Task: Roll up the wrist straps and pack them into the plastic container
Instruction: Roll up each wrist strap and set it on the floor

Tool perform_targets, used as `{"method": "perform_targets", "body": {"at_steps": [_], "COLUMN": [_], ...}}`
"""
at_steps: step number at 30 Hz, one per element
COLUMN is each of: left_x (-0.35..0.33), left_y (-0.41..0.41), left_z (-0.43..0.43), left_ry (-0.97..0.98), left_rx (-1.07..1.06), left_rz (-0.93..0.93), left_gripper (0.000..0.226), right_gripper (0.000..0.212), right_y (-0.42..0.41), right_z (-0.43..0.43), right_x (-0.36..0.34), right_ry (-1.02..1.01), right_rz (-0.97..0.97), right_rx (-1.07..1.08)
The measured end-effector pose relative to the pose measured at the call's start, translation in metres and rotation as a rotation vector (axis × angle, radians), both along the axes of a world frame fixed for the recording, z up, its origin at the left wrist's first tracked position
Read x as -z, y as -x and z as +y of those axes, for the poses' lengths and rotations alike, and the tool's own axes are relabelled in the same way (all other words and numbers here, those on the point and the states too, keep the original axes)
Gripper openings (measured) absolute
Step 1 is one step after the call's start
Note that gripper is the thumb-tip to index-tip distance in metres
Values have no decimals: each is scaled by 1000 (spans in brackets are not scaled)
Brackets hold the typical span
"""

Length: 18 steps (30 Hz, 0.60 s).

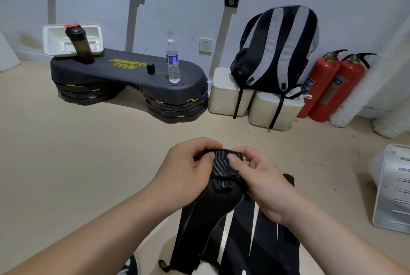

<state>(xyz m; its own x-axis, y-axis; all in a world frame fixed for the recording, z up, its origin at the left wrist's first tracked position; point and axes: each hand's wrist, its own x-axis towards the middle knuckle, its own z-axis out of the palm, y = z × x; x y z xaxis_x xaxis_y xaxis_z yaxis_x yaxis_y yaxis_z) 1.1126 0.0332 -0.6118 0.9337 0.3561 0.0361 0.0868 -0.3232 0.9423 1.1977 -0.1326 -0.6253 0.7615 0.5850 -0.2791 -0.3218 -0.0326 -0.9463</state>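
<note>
Both my hands hold one black wrist strap with thin grey stripes, low in the middle of the head view. My left hand pinches its upper left edge. My right hand presses a thumb on its upper right part. The strap's top end looks folded or partly rolled between my fingers, and its tail hangs down. Several more black straps lie flat below my hands. The white plastic container stands open on the far left end of a black step platform, leaning toward the wall.
On the platform stand a dark shaker bottle, a clear water bottle and a small black clip. A striped backpack sits on white blocks, beside two red fire extinguishers. A grey metal panel lies at right.
</note>
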Motion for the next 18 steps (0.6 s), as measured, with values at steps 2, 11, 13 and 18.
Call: {"method": "perform_targets", "body": {"at_steps": [2, 11, 13, 18], "left_x": [-2, -16, -13, -8], "left_y": [1, 0, 1, 0], "left_z": [-2, -3, -5, -8], "left_ry": [16, 382, 390, 348], "left_rx": [-21, 66, 120, 56], "left_rz": [-1, 164, 155, 61], "left_gripper": [27, 10, 11, 13], "right_gripper": [11, 19, 18, 12], "right_y": [1, 6, 6, 5], "right_z": [3, 7, 6, 3], "right_x": [0, -6, -7, -10], "right_ry": [-14, 6, 7, -55], "right_rz": [-5, -156, -175, -120], "right_rx": [43, 126, 137, 108]}}
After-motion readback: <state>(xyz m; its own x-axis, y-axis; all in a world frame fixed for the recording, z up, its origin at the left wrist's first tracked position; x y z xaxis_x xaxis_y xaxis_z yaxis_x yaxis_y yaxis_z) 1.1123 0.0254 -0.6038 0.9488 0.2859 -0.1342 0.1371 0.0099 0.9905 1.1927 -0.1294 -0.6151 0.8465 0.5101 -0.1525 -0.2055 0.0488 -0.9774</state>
